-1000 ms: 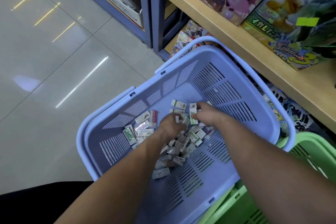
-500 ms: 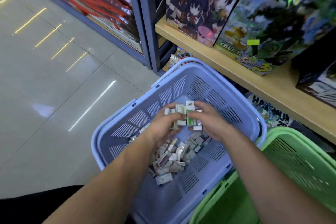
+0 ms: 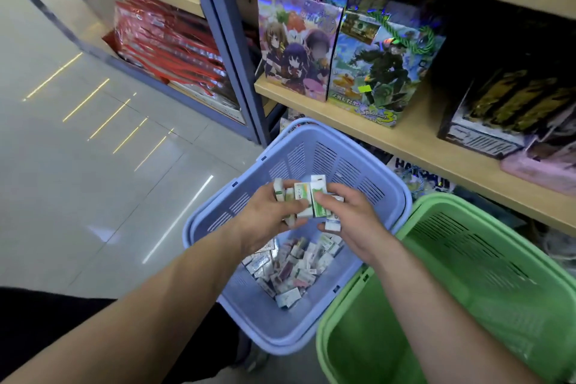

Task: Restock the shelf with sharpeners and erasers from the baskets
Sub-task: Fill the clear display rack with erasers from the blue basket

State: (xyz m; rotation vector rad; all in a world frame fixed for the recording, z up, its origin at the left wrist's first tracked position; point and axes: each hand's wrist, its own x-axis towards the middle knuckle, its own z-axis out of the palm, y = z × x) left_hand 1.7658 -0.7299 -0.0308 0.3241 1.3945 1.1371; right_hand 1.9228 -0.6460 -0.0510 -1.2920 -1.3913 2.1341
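- Head view: since the earlier frame both hands have lifted clear of the pile, and the camera has tilted up, so more of the shelf shows.
- The left hand and right hand hold a bundle of small boxes between them, above the blue basket.
- The fingers of both hands curl round the bundle and the thumbs press on its top.
- The print is too small to tell erasers from sharpeners.
- Judgement: the pick-up looks complete and the transfer to the shelf comes next. A two-hand hold on many loose boxes risks dropping some.
- The pile lies on the blue basket's bottom, under the hands.
- A green basket stands just beside it, on the right.
- The baskets sit low against the shelving, by a glossy tiled floor.
- Printed bags stand upright on the wooden shelf behind.
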